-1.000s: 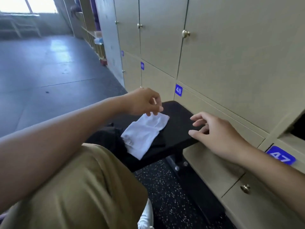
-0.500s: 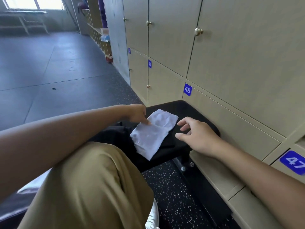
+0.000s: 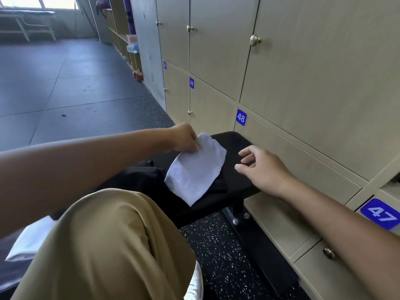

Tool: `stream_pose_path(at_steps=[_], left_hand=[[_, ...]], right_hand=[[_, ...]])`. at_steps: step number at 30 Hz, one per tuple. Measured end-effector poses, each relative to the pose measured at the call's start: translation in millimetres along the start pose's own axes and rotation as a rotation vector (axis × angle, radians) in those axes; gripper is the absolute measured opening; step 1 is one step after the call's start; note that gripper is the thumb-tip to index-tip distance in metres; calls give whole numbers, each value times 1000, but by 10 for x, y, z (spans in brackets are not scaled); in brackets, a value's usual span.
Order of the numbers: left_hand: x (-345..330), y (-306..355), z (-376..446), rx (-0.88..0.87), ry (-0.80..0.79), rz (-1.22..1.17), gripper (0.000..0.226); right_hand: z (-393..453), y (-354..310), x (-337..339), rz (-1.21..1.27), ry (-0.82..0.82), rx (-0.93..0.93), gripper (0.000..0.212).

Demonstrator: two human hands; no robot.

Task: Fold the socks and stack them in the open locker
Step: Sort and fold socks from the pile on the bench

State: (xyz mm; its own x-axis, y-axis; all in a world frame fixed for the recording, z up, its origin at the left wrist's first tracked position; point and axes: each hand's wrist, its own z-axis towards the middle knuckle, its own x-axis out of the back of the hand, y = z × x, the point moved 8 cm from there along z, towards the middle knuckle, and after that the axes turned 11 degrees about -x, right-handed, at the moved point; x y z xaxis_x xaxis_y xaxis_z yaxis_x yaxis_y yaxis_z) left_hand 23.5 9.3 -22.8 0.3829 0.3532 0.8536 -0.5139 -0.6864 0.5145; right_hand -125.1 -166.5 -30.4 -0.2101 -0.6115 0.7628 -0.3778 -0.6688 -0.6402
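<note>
The left hand (image 3: 184, 138) has its grip clamped on the far left corner of a white sock (image 3: 195, 168), fingers curled down over the edge and pinching it. From that grip the sock spreads toward the person and to the right, lying flat on the black padded counter (image 3: 232, 187), its near end resting over a heap of dark cloth (image 3: 138, 180) that sits just below the left forearm. The right hand (image 3: 263, 167) hovers to the right of the sock, near its right edge but apart from it; its grip is apart, fingers loosely spread and holding nothing. Beyond and to the right of this hand runs a wall of beige lockers (image 3: 303, 83) with round knobs and blue number tags, 48 (image 3: 241, 117) just beyond the counter and 47 (image 3: 382, 214) beside the right forearm. Above the 47 tag a dark gap (image 3: 395, 179) shows at the picture's edge; whether it is the open locker cannot be told. Under the left arm a knee in tan trousers (image 3: 108, 245) fills the foreground, with another white piece of cloth (image 3: 30, 241) partly hidden at its left.
</note>
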Motion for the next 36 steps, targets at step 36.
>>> stream_pose_path(at_steps=[36], left_hand=[[65,2008,-479,-523,181,-600,9]], right_hand=[[-788,651,1355,569,125,-176,20]])
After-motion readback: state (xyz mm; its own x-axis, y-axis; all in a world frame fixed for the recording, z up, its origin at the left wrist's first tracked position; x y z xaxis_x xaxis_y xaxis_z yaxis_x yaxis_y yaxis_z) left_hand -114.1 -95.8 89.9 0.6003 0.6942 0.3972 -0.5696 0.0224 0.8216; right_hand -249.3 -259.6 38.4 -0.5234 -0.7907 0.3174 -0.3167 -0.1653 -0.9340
